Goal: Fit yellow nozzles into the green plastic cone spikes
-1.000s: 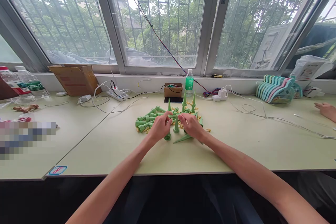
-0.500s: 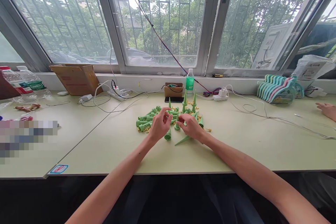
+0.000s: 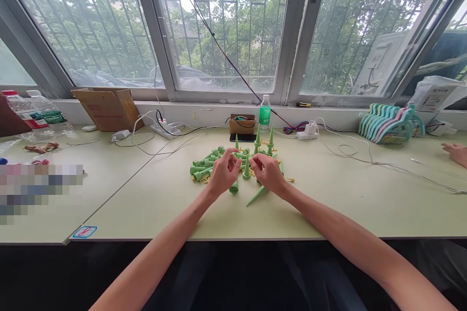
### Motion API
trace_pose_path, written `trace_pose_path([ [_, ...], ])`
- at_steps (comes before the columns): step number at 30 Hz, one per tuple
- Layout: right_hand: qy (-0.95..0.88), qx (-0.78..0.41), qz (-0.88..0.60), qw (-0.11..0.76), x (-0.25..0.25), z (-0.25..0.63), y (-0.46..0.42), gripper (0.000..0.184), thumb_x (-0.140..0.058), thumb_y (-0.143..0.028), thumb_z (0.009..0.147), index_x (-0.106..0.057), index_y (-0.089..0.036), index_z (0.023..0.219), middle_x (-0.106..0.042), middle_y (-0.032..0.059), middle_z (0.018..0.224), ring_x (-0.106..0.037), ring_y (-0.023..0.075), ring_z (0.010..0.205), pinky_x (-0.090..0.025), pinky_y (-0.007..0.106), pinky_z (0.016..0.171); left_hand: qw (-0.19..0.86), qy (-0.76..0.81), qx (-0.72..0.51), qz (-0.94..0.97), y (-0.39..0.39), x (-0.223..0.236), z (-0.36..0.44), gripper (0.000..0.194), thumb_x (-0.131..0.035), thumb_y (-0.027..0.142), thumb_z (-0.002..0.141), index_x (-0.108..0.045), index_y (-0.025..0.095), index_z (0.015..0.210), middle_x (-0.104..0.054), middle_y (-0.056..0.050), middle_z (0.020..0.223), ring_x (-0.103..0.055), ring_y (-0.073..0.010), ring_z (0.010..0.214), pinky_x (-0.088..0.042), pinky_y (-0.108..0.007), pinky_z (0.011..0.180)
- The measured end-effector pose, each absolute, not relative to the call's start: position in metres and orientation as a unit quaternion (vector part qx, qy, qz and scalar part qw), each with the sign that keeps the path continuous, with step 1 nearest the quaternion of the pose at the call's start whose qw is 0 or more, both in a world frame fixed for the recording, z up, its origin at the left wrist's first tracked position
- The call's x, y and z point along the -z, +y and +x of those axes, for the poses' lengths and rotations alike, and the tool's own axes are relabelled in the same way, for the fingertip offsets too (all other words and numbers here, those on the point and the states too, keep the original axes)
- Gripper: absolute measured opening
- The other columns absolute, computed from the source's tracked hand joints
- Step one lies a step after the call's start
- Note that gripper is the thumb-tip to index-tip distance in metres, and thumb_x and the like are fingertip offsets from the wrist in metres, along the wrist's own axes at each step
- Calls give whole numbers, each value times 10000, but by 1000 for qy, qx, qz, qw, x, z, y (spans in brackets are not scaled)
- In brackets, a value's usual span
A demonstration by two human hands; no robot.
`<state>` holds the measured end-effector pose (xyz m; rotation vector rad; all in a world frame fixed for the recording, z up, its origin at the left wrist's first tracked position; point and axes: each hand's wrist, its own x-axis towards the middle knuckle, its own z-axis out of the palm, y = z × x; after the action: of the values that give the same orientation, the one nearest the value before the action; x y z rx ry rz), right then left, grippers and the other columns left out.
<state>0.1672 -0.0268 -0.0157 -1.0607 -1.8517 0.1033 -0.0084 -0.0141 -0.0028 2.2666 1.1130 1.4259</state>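
Observation:
A pile of green plastic cones and tubes (image 3: 208,164) with small yellow pieces lies on the pale green table (image 3: 328,204). My left hand (image 3: 223,174) and my right hand (image 3: 269,173) hover over the near edge of the pile, fingers curled. Both pinch at small parts near an upright green cone (image 3: 247,169) that stands between them. What each holds is too small to make out. A green ring-ended piece (image 3: 234,187) sits by my left hand and a long cone (image 3: 256,196) lies flat below my right hand. Two tall cones (image 3: 264,139) stand at the back.
A green-labelled bottle (image 3: 264,113), a small brown box (image 3: 242,124), a phone, power strips and cables line the window sill side. A cardboard box (image 3: 106,108) and water bottles (image 3: 40,116) are at left. Coloured hangers (image 3: 387,123) sit at right, with another person's hand (image 3: 455,151) beyond.
My hands have stayed over the pile, fingers shifting slightly; my right hand lifted a little toward the upright cone. The view drifted slightly.

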Motion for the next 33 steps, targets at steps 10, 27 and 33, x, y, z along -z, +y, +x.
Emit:
trace_pose_path([
  [10, -825, -101, -396, 390, 23, 155, -36, 285, -408, -321, 950, -555, -201, 737, -481, -35, 504, -415, 101, 448, -340, 224, 525, 111, 380, -493, 775, -16, 1, -9, 181, -502, 288, 879, -494, 220, 1046, -566, 40, 684, -467, -86, 521, -396, -205, 529],
  [27, -808, -118, -398, 418, 22, 159, -31, 173, -517, -328, 923, -576, -192, 1010, -637, 0, 686, -532, 109, 543, -384, 220, 580, 120, 357, -463, 802, -17, 3, -8, 235, -515, 248, 863, -482, 220, 1094, -575, 45, 694, -447, -76, 515, -386, -204, 539],
  [33, -802, -112, -393, 435, 23, 159, -30, 194, -520, -362, 925, -598, -185, 937, -622, 10, 691, -523, 110, 555, -400, 222, 574, 138, 332, -449, 818, -17, 3, -8, 221, -493, 229, 867, -492, 212, 1087, -590, 39, 700, -456, -76, 528, -377, -194, 526],
])
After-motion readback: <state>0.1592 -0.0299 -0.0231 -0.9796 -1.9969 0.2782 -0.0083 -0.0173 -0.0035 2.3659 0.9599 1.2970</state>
